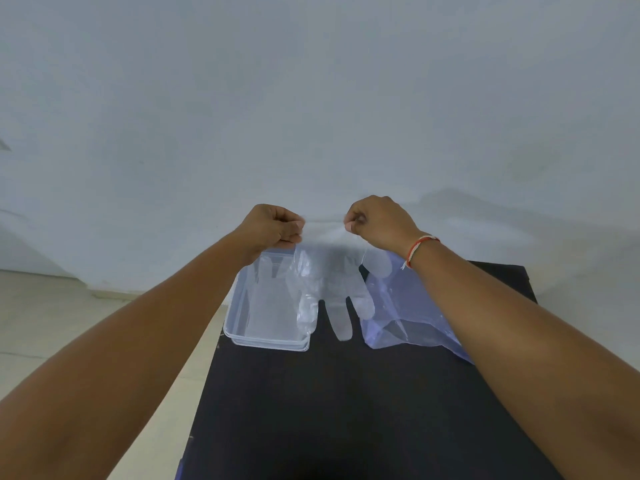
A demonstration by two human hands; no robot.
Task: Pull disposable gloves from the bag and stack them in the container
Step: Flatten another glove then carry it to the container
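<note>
A clear disposable glove [332, 282] hangs stretched between my two hands, cuff up and fingers pointing down toward me. My left hand [275, 228] pinches the left corner of its cuff. My right hand [375, 220] pinches the right corner. The glove hangs above the black table, between a clear plastic container [242, 336] on the left and a bluish transparent bag [408, 306] on the right. The glove's left fingers overlap the container's right side. Some clear film seems to lie in the container.
The black table [346, 410] has its left edge beside the container, with pale floor [52, 323] beyond it. A white wall [311, 98] stands right behind the table. My right wrist wears a red and white thread band [419, 247].
</note>
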